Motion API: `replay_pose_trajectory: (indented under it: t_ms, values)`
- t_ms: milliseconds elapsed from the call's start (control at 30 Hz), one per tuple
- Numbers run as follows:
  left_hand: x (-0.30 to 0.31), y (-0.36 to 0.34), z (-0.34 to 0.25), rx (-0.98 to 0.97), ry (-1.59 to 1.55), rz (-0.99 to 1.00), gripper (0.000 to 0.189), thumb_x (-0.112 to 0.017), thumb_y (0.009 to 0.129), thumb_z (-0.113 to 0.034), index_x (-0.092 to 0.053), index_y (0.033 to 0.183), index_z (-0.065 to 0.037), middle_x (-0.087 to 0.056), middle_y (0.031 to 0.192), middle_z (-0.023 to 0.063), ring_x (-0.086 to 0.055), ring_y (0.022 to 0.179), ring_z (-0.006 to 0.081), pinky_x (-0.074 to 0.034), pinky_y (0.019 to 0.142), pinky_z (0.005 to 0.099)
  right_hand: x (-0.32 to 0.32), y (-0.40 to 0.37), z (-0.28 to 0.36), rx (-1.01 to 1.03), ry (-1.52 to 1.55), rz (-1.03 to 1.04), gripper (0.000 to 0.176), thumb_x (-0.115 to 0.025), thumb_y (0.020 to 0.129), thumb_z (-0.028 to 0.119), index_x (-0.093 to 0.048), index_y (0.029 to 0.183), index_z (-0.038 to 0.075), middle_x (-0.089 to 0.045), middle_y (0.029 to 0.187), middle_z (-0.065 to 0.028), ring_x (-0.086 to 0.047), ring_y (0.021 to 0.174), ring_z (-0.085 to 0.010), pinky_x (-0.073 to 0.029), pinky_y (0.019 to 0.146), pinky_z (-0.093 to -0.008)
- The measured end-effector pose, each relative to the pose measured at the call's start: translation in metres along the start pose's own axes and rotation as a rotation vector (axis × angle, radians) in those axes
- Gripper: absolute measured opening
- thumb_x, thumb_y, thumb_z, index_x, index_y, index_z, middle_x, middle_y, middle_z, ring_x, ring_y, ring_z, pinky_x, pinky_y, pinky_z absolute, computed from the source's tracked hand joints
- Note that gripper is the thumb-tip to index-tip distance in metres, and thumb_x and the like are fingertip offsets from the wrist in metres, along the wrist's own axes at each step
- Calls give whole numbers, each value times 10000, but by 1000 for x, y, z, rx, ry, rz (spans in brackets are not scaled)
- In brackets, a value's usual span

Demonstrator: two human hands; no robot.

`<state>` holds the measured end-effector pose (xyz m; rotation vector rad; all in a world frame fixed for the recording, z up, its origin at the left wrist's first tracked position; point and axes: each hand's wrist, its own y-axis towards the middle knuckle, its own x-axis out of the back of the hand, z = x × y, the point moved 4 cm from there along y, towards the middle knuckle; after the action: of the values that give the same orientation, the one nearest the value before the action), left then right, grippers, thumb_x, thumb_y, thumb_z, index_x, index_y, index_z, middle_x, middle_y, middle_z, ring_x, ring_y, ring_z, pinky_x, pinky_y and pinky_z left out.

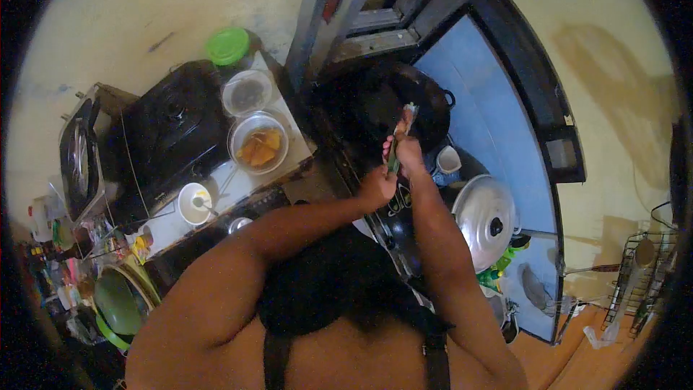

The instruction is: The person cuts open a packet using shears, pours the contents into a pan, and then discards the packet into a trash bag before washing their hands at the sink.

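Note:
Both hands meet in front of a large dark wok (432, 105). My right hand (409, 154) is closed around a narrow, long thing (406, 121), reddish-brown with a pale, ragged tip pointing over the wok. Its lower part looks greenish; I cannot make out its kind. Just below, my left hand (377, 188) is closed at the lower end of the same thing, its fingers partly hidden. A white cup (448, 160) stands right of my right hand, close to the wok.
At right lies a silver pot lid (473, 209) with a black knob. On the left counter are a bowl of orange-yellow pieces (250, 163), a clear container (247, 92), a green lid (227, 45), a white bowl with a spoon (186, 209) and a black stove (170, 112).

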<state>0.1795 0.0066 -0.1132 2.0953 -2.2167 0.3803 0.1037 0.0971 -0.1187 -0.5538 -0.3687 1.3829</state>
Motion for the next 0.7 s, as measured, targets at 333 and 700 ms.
replay_pose_trajectory:
  t_ms: [333,700]
  values:
    - [-25,22,1,642,-721,641,122,-497,780,-192,-539,789,-77,-554,636,77,-539,535,215,-427,468,350,19,2,26,68,112,0,197,-443,858,226,-487,777,51,-498,629,-49,-478,517,-158,-443,485,-294]
    - [-36,18,-5,466,-309,339,258,-463,816,-328,-495,813,-72,-451,545,38,-448,417,157,-307,337,328,10,5,16,107,-123,-143,273,-421,863,253,-505,746,20,-488,576,-59,-452,444,-144,-451,448,-294]
